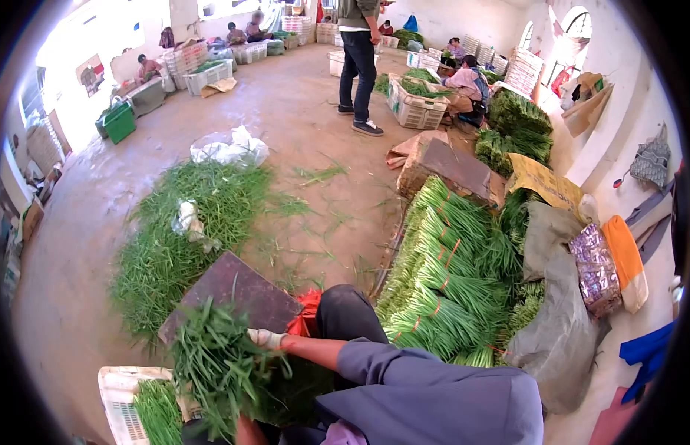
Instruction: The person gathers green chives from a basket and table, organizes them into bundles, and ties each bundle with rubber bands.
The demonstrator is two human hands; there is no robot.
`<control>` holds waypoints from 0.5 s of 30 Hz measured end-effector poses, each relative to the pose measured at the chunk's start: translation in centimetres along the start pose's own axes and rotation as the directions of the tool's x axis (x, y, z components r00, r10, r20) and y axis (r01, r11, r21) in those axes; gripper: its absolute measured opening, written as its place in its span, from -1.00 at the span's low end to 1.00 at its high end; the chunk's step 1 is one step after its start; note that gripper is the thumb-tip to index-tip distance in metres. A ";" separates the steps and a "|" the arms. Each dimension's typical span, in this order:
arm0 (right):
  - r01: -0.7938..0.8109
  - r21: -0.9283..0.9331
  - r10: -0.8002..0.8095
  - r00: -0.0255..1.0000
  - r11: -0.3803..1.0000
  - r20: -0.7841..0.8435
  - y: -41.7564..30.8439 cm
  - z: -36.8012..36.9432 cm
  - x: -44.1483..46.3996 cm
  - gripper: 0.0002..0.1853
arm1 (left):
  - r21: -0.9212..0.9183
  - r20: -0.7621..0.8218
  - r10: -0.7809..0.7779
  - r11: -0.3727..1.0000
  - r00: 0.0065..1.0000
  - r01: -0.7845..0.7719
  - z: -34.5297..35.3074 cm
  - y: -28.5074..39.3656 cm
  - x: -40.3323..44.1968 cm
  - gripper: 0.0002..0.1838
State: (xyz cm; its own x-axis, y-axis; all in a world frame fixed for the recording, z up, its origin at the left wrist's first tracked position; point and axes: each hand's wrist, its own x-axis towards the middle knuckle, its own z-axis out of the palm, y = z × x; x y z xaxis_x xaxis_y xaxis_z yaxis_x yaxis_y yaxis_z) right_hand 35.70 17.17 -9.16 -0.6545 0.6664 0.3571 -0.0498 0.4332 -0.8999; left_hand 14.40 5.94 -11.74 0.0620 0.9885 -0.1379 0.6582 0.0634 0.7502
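A thick bunch of long green leaves, chive-like (215, 360), hangs in front of me over the lower edge of a dark board (230, 293). My right hand (267, 339), in a pale glove, is closed at the bunch's right side, its fingertips partly covered by leaves. From the bottom edge my left forearm comes up under the same leaves, which hide that hand's fingers. Below left, a white plastic crate (116, 393) holds thin green stalks (158, 411). Red plastic (306, 311) lies between the board and my knee.
A heap of loose greens (189, 230) lies on the floor beyond the board. To my right are stacked banded bundles (441, 274), grey sacking (556, 334) and a box (456, 167). A person stands (357, 63) farther back; others sit by crates (415, 104).
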 end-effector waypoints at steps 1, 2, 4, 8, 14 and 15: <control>0.066 -0.130 -0.068 0.998 0.989 -0.010 0.7 -1.1 0.6 -0.36 | 0.006 -0.003 0.006 1.000 1.000 -0.006 -0.1 0.0 -0.2 -0.13; 0.116 -0.253 -0.123 0.992 0.961 -0.013 1.5 -2.1 0.5 -0.32 | 0.013 0.001 0.008 1.000 1.000 -0.008 0.0 -0.1 -0.7 -0.13; 0.201 -0.447 -0.216 0.976 0.872 0.017 3.0 -1.9 -0.4 -0.23 | 0.040 0.005 0.028 0.999 1.000 -0.028 -0.3 1.1 -0.3 -0.13; -0.158 0.080 0.153 0.986 0.984 0.064 -1.2 1.3 0.2 -0.33 | 0.092 -0.030 0.066 0.994 0.997 -0.063 -3.8 6.5 1.3 -0.14; -0.793 0.213 0.757 0.609 0.571 0.237 -5.8 3.7 -0.5 -0.43 | 0.271 0.009 -0.336 0.907 0.942 0.321 -7.2 8.4 2.1 -0.07; -0.812 0.232 0.795 0.577 0.535 0.188 -3.5 4.5 -1.7 -0.45 | 0.221 0.027 -0.356 0.913 0.934 0.342 -5.8 6.0 3.0 -0.06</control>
State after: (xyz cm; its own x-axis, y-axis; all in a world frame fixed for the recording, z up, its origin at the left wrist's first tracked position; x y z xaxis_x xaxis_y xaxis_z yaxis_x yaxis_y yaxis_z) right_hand 33.57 11.78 -7.78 -0.5589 0.6152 -0.5560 0.3295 -0.4505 -0.8297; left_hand 14.16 10.13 -3.92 -0.1563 0.8971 -0.4133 0.7884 0.3654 0.4950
